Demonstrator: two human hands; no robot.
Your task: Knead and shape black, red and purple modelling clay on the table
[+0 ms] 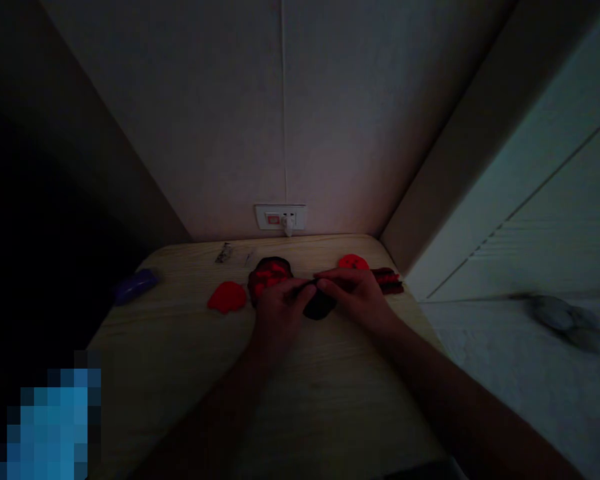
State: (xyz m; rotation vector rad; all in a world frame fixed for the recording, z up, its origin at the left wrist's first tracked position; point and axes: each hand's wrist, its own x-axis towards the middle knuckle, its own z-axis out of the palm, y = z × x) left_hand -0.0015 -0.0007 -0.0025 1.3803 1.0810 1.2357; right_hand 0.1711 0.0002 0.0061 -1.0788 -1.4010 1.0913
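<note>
Both my hands meet above the middle of a wooden tabletop in dim light. My left hand [283,300] and my right hand [357,291] pinch the upper edge of a flat black piece [320,307], thin like felt or cloth. Its lower part hangs below my thumbs with a rounded outline. Just behind my left hand lies a round dark thing with red patches [270,272], partly covered by the hand. A flat red piece [227,297] lies to the left of it. Beyond my right hand are a red disc [353,262] and a dark red, striped bundle [389,281].
A purple packet [136,287] lies at the table's left edge. Two small clear packets, one with dark bits [224,253], lie near the back. A wall socket [281,218] with a plug is just above the table [190,373]. Walls stand behind and to the right.
</note>
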